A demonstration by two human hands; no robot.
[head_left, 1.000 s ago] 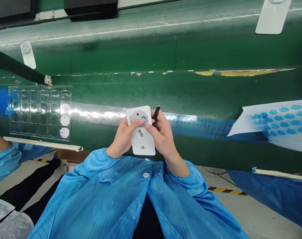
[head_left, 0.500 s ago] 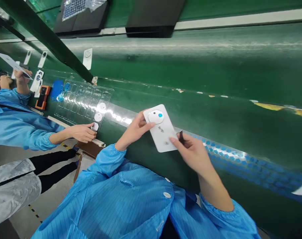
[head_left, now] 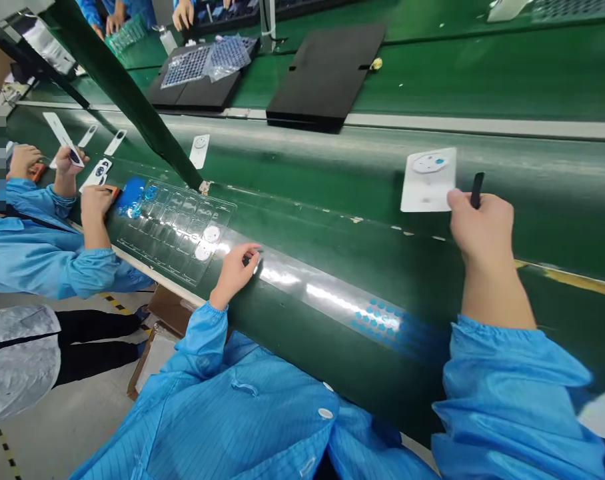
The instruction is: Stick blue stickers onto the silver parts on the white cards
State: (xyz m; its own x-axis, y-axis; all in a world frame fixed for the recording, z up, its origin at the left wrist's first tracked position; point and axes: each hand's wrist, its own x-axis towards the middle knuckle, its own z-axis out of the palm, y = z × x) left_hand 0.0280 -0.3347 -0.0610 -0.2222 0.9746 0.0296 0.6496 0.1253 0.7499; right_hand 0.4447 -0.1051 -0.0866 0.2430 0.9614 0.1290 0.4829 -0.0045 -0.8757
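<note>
Out to the right over the green belt, my right hand [head_left: 484,223] is closed, its thumb at the lower right corner of a white phone back cover [head_left: 427,190]. The cover has a rounded camera area with a blue dot. From the same fist sticks up the end of a slim black tool [head_left: 477,189]; its kind is hidden. My left hand [head_left: 236,273] is near the belt's front edge with fingers curled into a pinch. Something small and dark with a pale edge shows at its fingers, too little to name. Beside it is a clear strip with blue dots [head_left: 382,319].
Left of my left hand lies a clear compartment tray [head_left: 182,223] holding white round pieces [head_left: 211,234]. A green post [head_left: 127,100] slants down to the belt. Black foam blocks [head_left: 327,77] stand behind. A co-worker's hand [head_left: 96,203] is at the left; another white cover [head_left: 199,152] lies near the post.
My left hand has let go of the white phone back cover and moved left. My right hand has carried the cover right and away from me. The co-worker's hand has left the tray.
</note>
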